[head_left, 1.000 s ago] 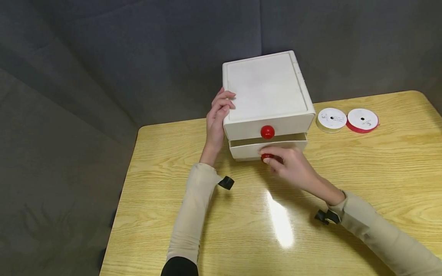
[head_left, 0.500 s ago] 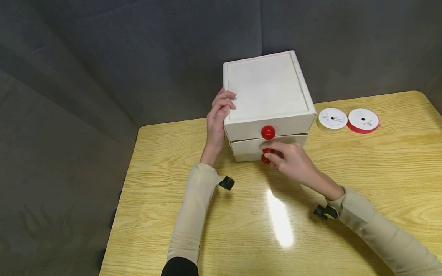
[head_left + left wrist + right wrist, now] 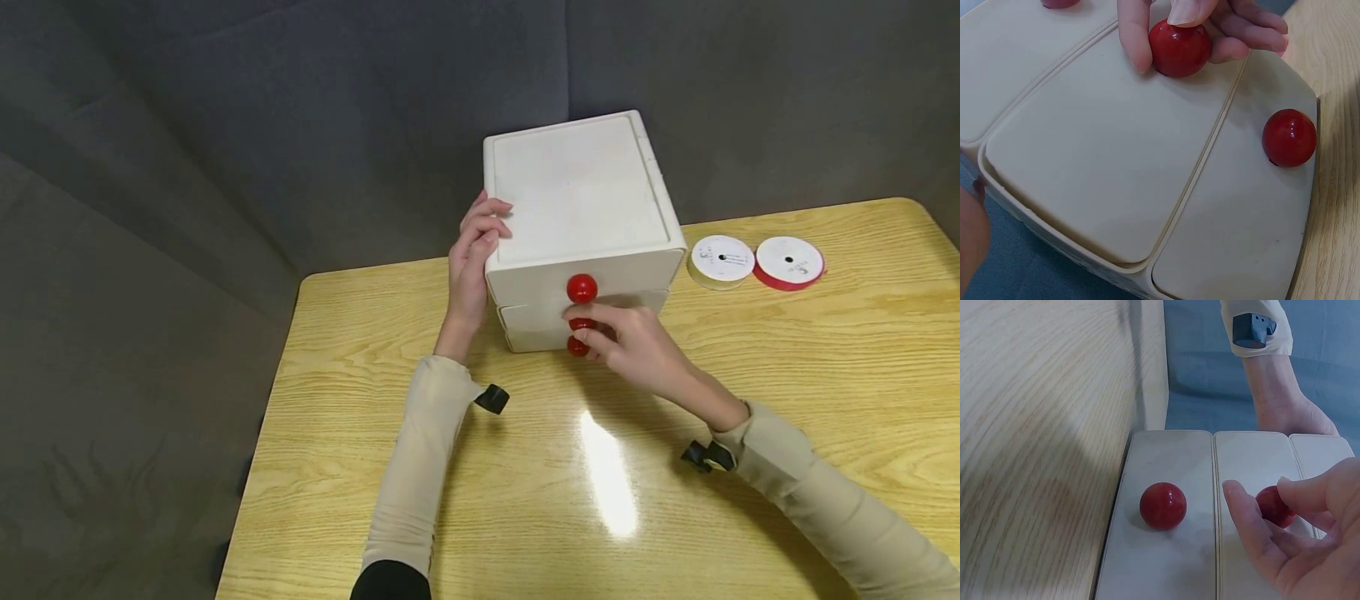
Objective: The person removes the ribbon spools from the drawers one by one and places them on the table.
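A small white drawer cabinet (image 3: 577,192) stands at the back of the table, with three drawers, each bearing a round red knob. My right hand (image 3: 637,346) pinches the middle knob (image 3: 1180,51) between thumb and fingers. The middle drawer (image 3: 1091,144) sits flush in the cabinet. Above it is the top knob (image 3: 582,288); the bottom knob (image 3: 1163,506) is just below my right fingers, untouched. My left hand (image 3: 471,271) rests against the cabinet's left side, its fingertips lying over the top edge. What the drawers contain is hidden.
Two ribbon spools lie flat right of the cabinet, a pale yellowish one (image 3: 722,260) and a red one (image 3: 789,262), side by side. The wooden table (image 3: 360,400) ends at a dark cloth (image 3: 337,142) behind and at the left.
The middle drawer was partly out one second ago; my right hand has pushed it in by its knob, and the gap above it is gone. My left hand has stayed in place.
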### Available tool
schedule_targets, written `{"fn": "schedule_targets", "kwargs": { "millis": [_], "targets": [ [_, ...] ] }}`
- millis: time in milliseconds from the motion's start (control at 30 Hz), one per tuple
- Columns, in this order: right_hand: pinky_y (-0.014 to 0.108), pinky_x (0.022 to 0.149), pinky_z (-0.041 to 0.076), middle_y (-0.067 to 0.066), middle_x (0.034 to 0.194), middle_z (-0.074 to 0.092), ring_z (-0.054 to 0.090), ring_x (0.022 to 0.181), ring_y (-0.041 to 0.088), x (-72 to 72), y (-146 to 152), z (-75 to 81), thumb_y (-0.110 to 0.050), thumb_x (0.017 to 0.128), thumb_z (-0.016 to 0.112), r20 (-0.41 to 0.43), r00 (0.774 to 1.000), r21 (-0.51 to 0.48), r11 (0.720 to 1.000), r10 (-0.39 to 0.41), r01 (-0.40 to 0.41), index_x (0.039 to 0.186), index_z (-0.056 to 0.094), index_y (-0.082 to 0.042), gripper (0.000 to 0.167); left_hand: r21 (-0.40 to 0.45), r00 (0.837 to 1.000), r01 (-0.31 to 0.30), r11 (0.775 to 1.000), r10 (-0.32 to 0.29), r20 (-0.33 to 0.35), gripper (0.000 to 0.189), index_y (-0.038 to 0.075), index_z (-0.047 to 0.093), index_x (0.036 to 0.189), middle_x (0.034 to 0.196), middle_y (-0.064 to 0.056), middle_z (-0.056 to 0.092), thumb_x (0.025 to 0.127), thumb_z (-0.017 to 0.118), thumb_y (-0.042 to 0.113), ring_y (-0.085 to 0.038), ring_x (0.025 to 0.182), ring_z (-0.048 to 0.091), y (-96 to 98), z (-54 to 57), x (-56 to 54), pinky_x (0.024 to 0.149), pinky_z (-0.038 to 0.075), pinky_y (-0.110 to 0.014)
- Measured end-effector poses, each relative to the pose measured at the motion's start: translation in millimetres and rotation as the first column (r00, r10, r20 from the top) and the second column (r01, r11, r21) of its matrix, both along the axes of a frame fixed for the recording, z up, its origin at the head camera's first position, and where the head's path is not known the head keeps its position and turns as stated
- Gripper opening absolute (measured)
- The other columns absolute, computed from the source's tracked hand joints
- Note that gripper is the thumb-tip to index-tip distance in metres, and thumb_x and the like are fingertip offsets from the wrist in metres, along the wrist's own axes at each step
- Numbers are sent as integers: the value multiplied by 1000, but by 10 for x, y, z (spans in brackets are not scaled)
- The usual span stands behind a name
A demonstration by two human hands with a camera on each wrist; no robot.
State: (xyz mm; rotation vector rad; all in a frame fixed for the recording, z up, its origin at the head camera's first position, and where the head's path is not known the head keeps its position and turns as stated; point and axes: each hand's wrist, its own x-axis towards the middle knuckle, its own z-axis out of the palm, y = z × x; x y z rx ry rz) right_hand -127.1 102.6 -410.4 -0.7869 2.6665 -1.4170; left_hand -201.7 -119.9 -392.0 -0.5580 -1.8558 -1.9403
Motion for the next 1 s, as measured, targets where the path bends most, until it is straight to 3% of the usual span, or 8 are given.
{"fn": "schedule_targets", "kwargs": {
  "millis": [167, 300, 467, 600, 767, 1000],
  "targets": [
    [22, 45, 37, 6, 82, 68, 49, 53, 10, -6, 38, -11, -2, 95, 70, -81, 996, 37, 999, 25, -22, 123, 75, -4, 29, 0, 1000, 0, 1000, 0, 1, 30, -7, 56, 91, 128, -14, 60, 95, 44, 19, -17, 148, 32, -1, -8, 1, 125, 19, -36],
    [22, 47, 37, 2, 78, 67, 39, 51, 5, 5, 92, -11, -1, 92, 74, -141, 985, 61, 994, 98, -90, 124, 75, -3, 32, 3, 1000, 2, 1000, -2, -16, 29, -8, 56, 91, 127, -14, 60, 95, 44, 18, -19, 148, 33, -3, -12, 0, 126, 19, -37],
    [22, 51, 40, 4, 94, 77, 44, 55, 5, 25, 147, -29, -1, 91, 75, -88, 979, 93, 980, 182, -174, 115, 78, -3, 25, 5, 1000, 2, 1000, -2, -26, 29, -7, 56, 90, 125, -9, 61, 95, 43, 18, -20, 148, 33, -5, -10, 0, 126, 20, -37],
    [23, 57, 45, 5, 97, 77, 49, 59, 10, 31, 168, -87, -4, 92, 76, -33, 977, 139, 969, 210, -203, 115, 78, -4, 24, 4, 1000, 8, 1000, -8, -22, 29, -7, 56, 91, 125, -6, 61, 95, 43, 18, -19, 149, 32, 0, -6, 1, 126, 19, -37],
    [24, 56, 44, 3, 89, 75, 48, 58, 9, -6, 182, -202, -6, 93, 74, -27, 976, 186, 960, 217, -208, 118, 77, -2, 25, 5, 1000, 5, 1000, -5, -23, 28, -7, 56, 91, 125, -6, 61, 95, 43, 17, -20, 149, 32, 2, -7, 2, 126, 19, -37],
    [25, 55, 44, 9, 102, 77, 46, 58, 6, -73, 186, -371, -7, 93, 75, -66, 980, 191, 967, 186, -171, 119, 76, -3, 26, 10, 1000, 12, 1000, -12, -28, 29, -7, 56, 91, 124, -1, 60, 95, 43, 18, -20, 149, 32, 2, -18, -3, 126, 20, -37]
  ]
}}
